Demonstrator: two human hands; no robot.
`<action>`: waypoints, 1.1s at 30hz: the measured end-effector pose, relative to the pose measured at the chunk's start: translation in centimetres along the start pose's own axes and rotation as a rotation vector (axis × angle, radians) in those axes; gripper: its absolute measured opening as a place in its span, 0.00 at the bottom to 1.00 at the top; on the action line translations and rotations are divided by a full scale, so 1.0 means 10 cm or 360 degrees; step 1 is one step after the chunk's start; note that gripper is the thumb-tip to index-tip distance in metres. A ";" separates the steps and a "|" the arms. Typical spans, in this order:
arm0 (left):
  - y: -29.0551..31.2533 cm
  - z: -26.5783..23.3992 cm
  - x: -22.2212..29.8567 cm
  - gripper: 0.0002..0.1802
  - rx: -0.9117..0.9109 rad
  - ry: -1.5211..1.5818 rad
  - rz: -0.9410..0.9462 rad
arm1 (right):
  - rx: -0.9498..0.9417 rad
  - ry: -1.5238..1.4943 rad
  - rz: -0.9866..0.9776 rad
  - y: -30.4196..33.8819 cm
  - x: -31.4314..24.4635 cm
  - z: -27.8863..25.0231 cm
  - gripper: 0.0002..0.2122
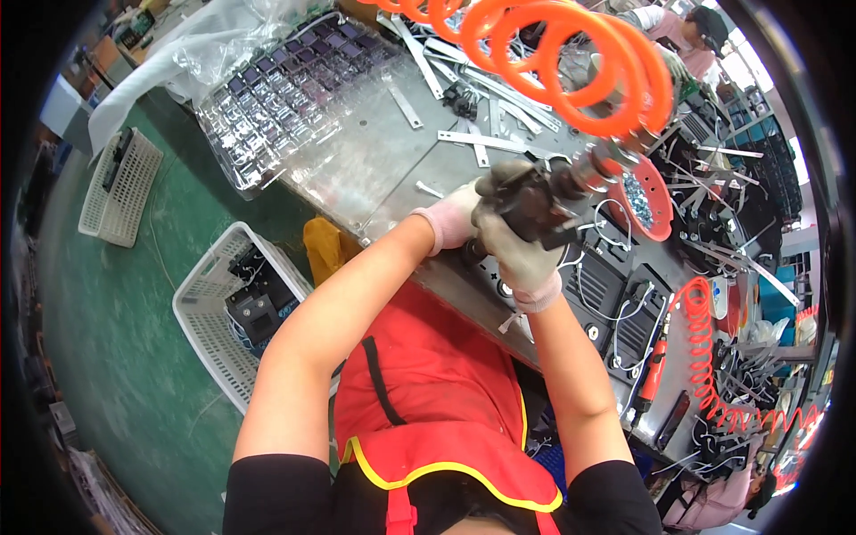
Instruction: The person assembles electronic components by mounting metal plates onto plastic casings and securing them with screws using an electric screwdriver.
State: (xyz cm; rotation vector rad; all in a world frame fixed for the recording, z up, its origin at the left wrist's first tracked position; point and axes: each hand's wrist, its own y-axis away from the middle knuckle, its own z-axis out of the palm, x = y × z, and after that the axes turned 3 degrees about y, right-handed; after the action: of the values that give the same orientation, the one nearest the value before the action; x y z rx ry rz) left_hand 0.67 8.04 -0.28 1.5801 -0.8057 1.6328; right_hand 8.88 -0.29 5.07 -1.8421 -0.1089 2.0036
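Air tool (535,203), dark-bodied, is sitting above the near edge of the bench (357,183), in front of the wearer, with both gloved hands on it. Left hand (459,214) is coming in from the left side, fingers curling over the top of the body; right hand (517,253) is wrapping it from the near side. So the grip is closed, both hands clamping the tool, no free hand. Long axis is slanting: fitting end is pointing up and right in view, where the orange coiled hose (658,85) is attaching; other end is running down-left behind the gloves. Working tip is hiding there, so I can't tell if it's touching anything. Key relation, my read: the black slotted panel (602,285) is lying flat right of the grip and nearer the wearer, white cables (584,290) looping over it. Right hand is nearer to it; left hand is sitting on the far side of the tool. If the panel is what the tool is serving, alignment is probably hanging on squaring that slanted axis to it, with the right wrist steering. Hose is looming overhead, so drag at the fitting is a likely nuisance.
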 end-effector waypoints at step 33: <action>-1.13 1.28 -0.41 0.20 -0.0442 -0.1909 0.1421 | 0.0212 0.0324 -0.0071 0.80 -0.34 -1.47 0.17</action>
State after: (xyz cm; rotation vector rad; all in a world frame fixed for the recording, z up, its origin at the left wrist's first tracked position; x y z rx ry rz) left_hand 17.13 3.27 -4.12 2.0549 -2.4934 0.7698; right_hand 21.27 -11.98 3.86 -1.9268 0.0415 1.7386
